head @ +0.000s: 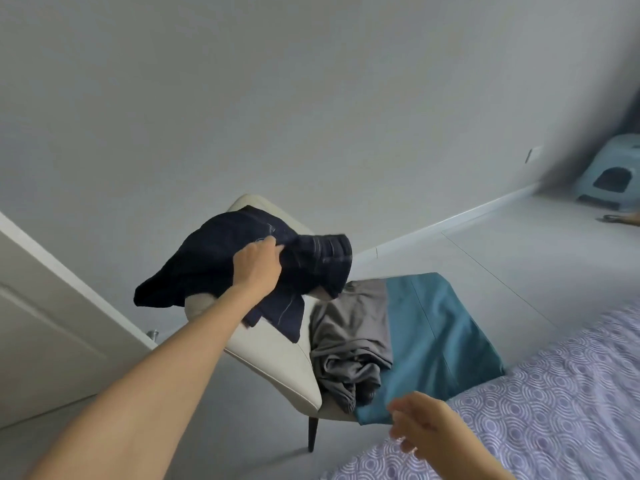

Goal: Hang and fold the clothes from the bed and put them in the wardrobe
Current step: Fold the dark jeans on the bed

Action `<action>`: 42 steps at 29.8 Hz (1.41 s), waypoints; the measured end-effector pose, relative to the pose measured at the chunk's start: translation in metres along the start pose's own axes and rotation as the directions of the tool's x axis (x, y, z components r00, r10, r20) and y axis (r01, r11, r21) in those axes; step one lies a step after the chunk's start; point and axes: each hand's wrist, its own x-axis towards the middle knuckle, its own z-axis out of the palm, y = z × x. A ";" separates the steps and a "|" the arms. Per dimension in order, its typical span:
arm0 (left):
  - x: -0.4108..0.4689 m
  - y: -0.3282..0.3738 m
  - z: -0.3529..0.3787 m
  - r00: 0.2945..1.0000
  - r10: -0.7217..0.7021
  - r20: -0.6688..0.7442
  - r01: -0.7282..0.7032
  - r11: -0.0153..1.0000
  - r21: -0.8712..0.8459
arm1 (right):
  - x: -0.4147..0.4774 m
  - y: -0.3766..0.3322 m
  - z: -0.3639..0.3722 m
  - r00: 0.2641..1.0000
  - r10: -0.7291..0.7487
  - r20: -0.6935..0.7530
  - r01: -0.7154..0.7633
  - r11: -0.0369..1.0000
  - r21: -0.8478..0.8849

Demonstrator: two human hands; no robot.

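- The left hand (257, 268) has its fingers curled round one fistful of the dark garment (207, 268), at the top edge of the chair (273, 355) back. With a single bunch gripped and the rest hanging loose on both sides, the cloth could catch on the back's top corner, or slip through the fingers if pulled sharply (a second grip would steady it).
- The dark garment's lowest flap hangs near the grey garment (346, 341), which is crumpled on the seat with folds spilling to the front edge. A dragging flap could, I judge, tug it off onto the floor.
- The teal garment (429, 341) covers the seat's right side and droops over that edge towards the bed (554, 410). It looks smooth and may slide if the chair is jolted.
- The right hand (422, 427) hovers by the bed's near edge, fingers loosely spread and holding nothing (it is blurred, so finer detail is lost).
- As to looks, the dark garment is navy with faint pale stripes, and is heavily bunched and creased. Its kind cannot be told, nor whether it rests on the chair back or hangs just clear. It will need shaking out flat before hanging or folding.
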 end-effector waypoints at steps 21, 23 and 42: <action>-0.214 0.187 -0.360 0.954 0.297 0.053 -0.083 0.428 -0.900 | -0.319 -0.097 -0.132 0.758 -0.351 -0.549 0.581 0.746 0.325; -0.232 0.197 -0.397 0.958 0.288 0.012 -0.101 0.375 -0.921 | -0.353 -0.067 -0.142 0.755 -0.298 -0.584 0.547 0.777 0.311; -0.368 0.230 -0.608 0.950 0.291 -0.110 -0.137 0.076 -0.988 | -0.561 -0.072 -0.169 0.828 -0.365 -0.426 0.554 0.416 0.721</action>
